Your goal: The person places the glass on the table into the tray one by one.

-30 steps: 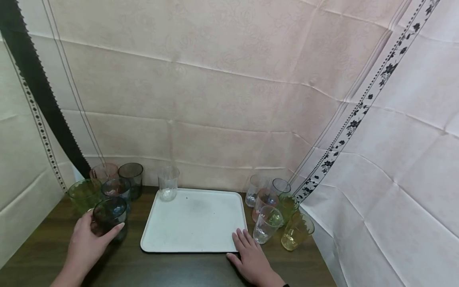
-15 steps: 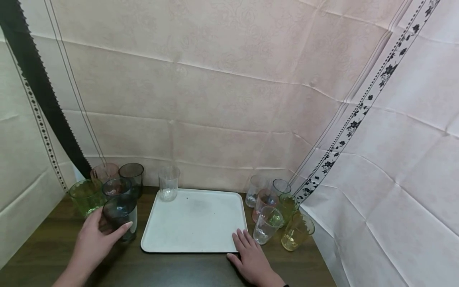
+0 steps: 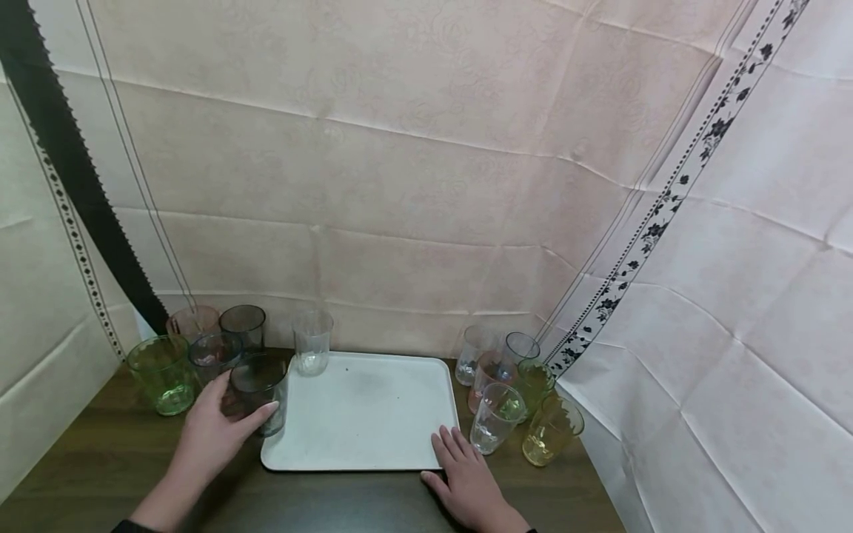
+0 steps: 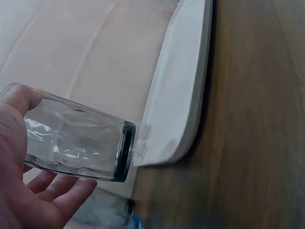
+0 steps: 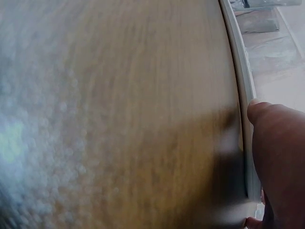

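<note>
My left hand [image 3: 216, 429] grips a dark grey drinking glass [image 3: 266, 396] at the left edge of the white tray [image 3: 373, 414]. In the left wrist view the held glass [image 4: 78, 136] is see-through with a thick dark base, thumb on one side and fingers on the other. Its base looks raised off the table. My right hand [image 3: 466, 477] rests with its fingers spread at the tray's front right corner, and the right wrist view shows the thumb [image 5: 274, 117] against the tray rim. A clear glass [image 3: 312, 344] stands upright at the tray's back left corner.
To the left stand a green glass [image 3: 163, 374], a pink glass [image 3: 189, 320], a bluish glass [image 3: 215, 348] and a dark glass [image 3: 245, 326]. Right of the tray several glasses cluster, including a clear glass [image 3: 493, 422] and a yellow glass [image 3: 549, 437]. A cloth [image 3: 373, 185] hangs behind.
My left hand has carried the dark glass rightward, away from the left group and up to the tray's left edge. The right hand has stayed in place.
</note>
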Motion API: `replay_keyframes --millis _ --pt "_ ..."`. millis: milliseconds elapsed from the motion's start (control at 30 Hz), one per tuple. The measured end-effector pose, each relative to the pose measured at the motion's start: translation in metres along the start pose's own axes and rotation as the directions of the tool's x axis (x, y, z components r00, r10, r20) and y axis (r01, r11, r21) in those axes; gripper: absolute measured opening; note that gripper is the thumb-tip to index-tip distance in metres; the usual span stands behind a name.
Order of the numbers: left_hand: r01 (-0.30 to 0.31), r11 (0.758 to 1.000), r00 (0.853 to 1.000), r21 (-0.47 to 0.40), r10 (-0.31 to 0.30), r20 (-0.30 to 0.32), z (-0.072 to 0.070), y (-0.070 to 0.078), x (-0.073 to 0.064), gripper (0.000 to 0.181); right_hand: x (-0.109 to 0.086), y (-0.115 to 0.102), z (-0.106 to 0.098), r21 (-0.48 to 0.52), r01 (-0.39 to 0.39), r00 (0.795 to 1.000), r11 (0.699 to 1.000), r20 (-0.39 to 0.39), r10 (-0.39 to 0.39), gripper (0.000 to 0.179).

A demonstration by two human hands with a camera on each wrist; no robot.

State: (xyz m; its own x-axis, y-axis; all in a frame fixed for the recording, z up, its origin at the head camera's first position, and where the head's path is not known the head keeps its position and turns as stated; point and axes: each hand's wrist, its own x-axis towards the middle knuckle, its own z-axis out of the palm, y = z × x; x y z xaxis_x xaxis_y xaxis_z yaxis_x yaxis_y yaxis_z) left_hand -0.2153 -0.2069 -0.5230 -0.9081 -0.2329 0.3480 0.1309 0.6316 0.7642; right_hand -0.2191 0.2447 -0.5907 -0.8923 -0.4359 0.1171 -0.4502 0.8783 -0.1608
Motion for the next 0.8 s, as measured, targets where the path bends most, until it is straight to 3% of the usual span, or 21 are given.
replay_keyframes --millis 300,500,800 --pt "0.025 1.000 0.995 -0.008 -0.024 0.101 0.031 0.014 0.023 0.117 0.000 0.000 0.000 0.009 0.001 1.000 1.000 -0.002 -0.001 0.074" --pt "0.042 0.999 0.993 -0.009 -0.041 0.108 0.047 0.023 0.035 0.114 0.000 0.001 0.000 0.010 0.001 1.000 1.000 0.013 -0.001 0.074" --pt "0.058 0.998 0.994 -0.011 -0.057 0.097 0.059 0.019 0.044 0.109 -0.001 -0.001 -0.002 0.012 0.005 1.000 1.000 -0.005 -0.005 0.073"
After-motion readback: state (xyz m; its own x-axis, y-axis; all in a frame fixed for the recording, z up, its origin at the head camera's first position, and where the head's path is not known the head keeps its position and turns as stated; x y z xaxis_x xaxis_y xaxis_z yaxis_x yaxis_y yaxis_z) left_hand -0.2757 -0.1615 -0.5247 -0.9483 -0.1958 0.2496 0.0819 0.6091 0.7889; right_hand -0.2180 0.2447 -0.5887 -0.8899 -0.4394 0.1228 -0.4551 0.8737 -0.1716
